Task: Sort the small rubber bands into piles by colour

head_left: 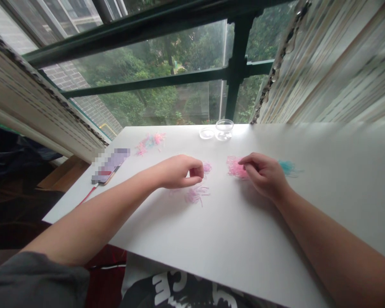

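Note:
My left hand (186,172) is over the white table with thumb and fingertips curled together in a pinch; anything held there is too small to make out. Small heaps of thin purple strands, like tiny rubber bands, lie by it: one heap (207,167) just beyond the fingertips, another (197,194) nearer me. My right hand (262,173) is closed in a pinch at the edge of a pink heap of strands (234,167), partly covering it. Whether it grips a strand cannot be seen. A teal heap (288,168) shows just right of that hand.
A clear round tub (224,130) and a clear lid (207,134) stand at the table's back edge. A mixed pink, orange and blue heap (150,142) lies back left. A phone (111,166) with a red cable is at the left edge. A window and curtains are behind.

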{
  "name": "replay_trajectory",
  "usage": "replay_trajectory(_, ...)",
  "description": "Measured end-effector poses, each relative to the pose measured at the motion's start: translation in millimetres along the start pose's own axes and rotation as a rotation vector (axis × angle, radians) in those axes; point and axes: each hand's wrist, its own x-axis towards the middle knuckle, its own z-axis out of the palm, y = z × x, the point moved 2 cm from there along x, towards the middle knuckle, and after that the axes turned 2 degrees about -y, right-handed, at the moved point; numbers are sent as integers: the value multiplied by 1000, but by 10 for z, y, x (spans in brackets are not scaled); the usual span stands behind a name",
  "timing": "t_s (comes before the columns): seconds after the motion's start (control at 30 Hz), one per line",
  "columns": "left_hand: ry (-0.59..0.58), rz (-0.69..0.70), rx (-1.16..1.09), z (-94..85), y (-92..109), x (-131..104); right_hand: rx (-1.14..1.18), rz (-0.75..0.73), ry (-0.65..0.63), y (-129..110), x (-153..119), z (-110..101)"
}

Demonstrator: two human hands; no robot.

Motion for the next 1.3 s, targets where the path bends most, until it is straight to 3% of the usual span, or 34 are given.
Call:
replay_trajectory(0.2, 103, 7, -25, 129, 100, 572, 23, 70, 220, 66, 11, -72)
replay_trajectory(0.3, 130, 4, -22, 175, 99, 841, 29, 60, 252, 72, 11, -85)
replay_trajectory(0.37, 134, -7, -30, 160, 67, 898, 28, 59, 251, 74, 9, -96)
replay_trajectory(0.47, 134, -49, -68, 72, -33, 727, 14, 40, 237, 46, -4, -111)
replay_trajectory(0.57, 112, -122, -116, -5, -149, 309, -20, -24, 139, -102, -50, -57)
replay_trajectory(0.67, 67, -182, -188, 45, -213, -148, -19, -126, -157, -395, -152, 148)
replay_trajectory(0.77, 54, -195, -235, 227, -229, -440, -49, -188, -454, -678, -286, 439)
replay_trajectory(0.97, 216, -126, -174, 528, -257, -515, -253, -211, -559, -801, -377, 772)
replay_trajectory(1.3, 261, 29, -161, 524, -197, -529, -162, -175, -545, -748, -351, 750)
